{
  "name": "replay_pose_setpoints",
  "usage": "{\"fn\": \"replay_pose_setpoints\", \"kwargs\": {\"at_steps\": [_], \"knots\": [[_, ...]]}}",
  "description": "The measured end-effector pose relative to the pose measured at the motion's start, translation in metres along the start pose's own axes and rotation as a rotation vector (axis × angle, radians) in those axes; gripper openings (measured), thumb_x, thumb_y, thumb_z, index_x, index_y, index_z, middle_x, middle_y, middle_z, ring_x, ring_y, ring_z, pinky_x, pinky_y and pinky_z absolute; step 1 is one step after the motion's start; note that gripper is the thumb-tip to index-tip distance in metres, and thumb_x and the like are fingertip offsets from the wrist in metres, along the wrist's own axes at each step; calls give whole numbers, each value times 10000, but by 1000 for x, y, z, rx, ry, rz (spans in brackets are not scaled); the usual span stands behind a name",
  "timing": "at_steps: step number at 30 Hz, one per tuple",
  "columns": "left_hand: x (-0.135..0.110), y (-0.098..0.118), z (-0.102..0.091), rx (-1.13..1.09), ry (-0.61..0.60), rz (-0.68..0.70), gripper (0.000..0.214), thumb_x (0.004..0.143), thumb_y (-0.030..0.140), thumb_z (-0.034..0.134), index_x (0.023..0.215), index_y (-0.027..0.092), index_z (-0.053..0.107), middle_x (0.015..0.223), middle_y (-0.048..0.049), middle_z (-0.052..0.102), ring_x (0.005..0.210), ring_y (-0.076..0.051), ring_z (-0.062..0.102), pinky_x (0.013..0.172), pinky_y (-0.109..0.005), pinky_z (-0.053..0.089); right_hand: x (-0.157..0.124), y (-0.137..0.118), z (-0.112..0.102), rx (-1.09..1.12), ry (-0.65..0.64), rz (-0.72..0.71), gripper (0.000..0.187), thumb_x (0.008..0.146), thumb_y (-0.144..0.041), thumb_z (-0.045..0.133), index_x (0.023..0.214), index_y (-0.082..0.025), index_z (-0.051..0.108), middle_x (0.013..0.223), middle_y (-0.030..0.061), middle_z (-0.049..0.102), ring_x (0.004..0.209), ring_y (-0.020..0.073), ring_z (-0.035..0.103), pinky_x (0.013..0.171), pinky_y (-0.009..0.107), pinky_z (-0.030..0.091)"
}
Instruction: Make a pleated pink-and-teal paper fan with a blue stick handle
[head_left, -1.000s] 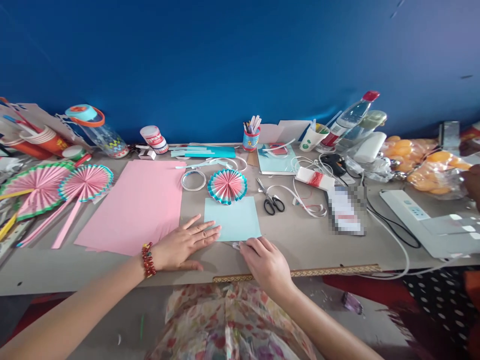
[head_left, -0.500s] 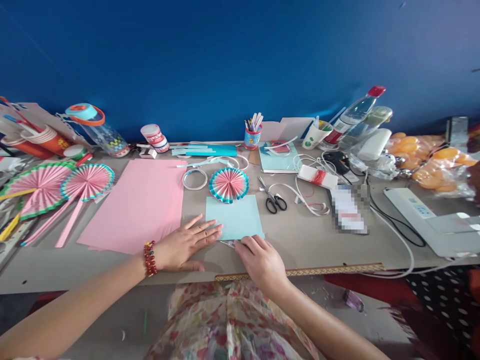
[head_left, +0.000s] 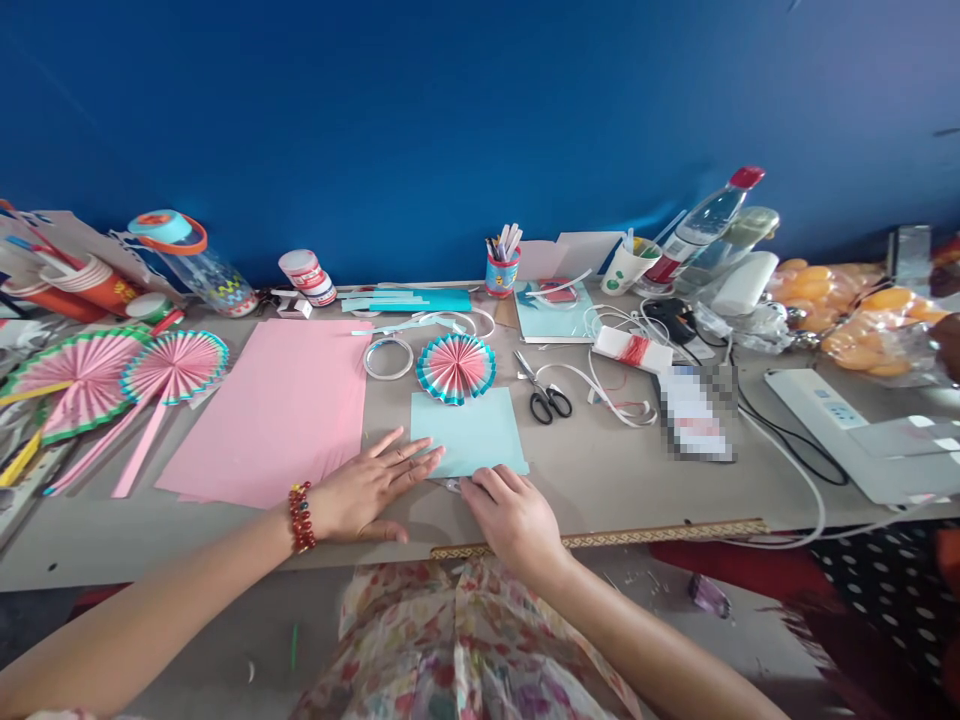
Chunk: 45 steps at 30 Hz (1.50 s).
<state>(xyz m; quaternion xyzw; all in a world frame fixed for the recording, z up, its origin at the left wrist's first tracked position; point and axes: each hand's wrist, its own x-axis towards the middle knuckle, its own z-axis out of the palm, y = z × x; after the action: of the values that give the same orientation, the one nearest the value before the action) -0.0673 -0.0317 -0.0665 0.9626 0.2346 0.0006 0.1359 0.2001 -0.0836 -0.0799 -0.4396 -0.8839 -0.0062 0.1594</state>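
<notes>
A light blue sheet of paper (head_left: pixel 469 425) lies flat before me. My left hand (head_left: pixel 367 492) is open with its fingers spread, the fingertips resting on the sheet's left front corner. Close to the sheet's front right corner, my right hand (head_left: pixel 516 515) is closed round a small pale, thin tool (head_left: pixel 453 486). Only its end shows, along the paper's front edge; the fist covers the rest. Just behind the sheet sits a pleated pink paper rosette (head_left: pixel 456 370) with a blue-and-white rim. Black-handled scissors (head_left: pixel 544 390) lie to the right with their blades apart.
Pink paper sheets (head_left: pixel 277 410) lie at left, near pleated paper fans (head_left: pixel 176 365). A tape roll (head_left: pixel 388 358) is behind the left hand. White strips (head_left: pixel 600 395), a phone (head_left: pixel 694 412) and cables are at right. A patterned strip (head_left: pixel 660 533) runs along the table's front edge.
My right hand has shifted slightly left along the paper's front edge with the tool, and less of the tool's tip shows. The left hand stays in place.
</notes>
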Motion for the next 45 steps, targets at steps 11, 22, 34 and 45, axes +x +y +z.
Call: {"fn": "replay_pose_setpoints", "kwargs": {"at_steps": [11,22,34,45], "knots": [[1,0,-1,-32,-48,-12,967,886,769,311,1569,219,-97,1637,-108,182,1524,-282,120,1228,-543,14,8,-11,4,0,-23,5,143,945,-196,593,1075,-199,651,923,59,627,818,200,507,691,336,424],[-1,-4,-13,-225,-6,-51,753,1005,570,310,1578,247,-56,1623,-92,255,1502,-252,225,1242,-506,72,-1,4,-23,184,79,-55,174,974,-184,523,1048,-212,678,927,46,667,802,176,560,702,300,455],[26,16,-2,-20,330,-281,156,996,218,465,928,196,604,1002,-46,635,976,-206,575,973,-415,459,-53,115,-39,-136,120,252,273,1017,-280,462,1119,-185,697,984,86,683,883,227,610,813,356,461],[26,21,3,169,354,-177,147,969,143,493,922,192,623,947,-35,658,952,-192,582,993,-417,468,-20,72,-36,213,-60,-25,326,950,-348,584,1234,-193,620,1166,106,663,1027,253,592,897,400,497]]}}
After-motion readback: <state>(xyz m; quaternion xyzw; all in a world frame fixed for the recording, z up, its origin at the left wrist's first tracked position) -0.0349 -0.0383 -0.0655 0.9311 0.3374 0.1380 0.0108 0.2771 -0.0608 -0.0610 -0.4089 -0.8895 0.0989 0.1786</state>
